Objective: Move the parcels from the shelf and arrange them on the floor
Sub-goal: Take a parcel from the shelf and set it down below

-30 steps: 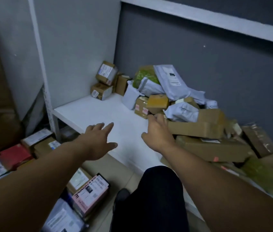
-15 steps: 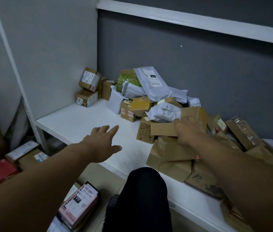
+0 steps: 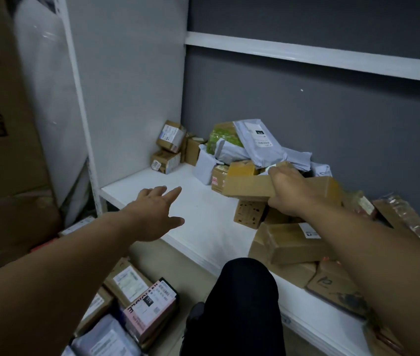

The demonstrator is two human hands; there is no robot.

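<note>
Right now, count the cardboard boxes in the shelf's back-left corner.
3: tilted box on top, lower box beneath it, upright box to their right beside the mailers; more may hide behind.

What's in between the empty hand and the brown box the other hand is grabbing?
Only bare white shelf lies between the left hand and the brown box the right hand grips, in the head view.

Right hand (image 3: pixel 289 194) grips a long cardboard box (image 3: pixel 250 187) above the shelf (image 3: pixel 198 214) pile, seemingly lifted; left hand (image 3: pixel 154 214) hovers, fingers spread.
</note>
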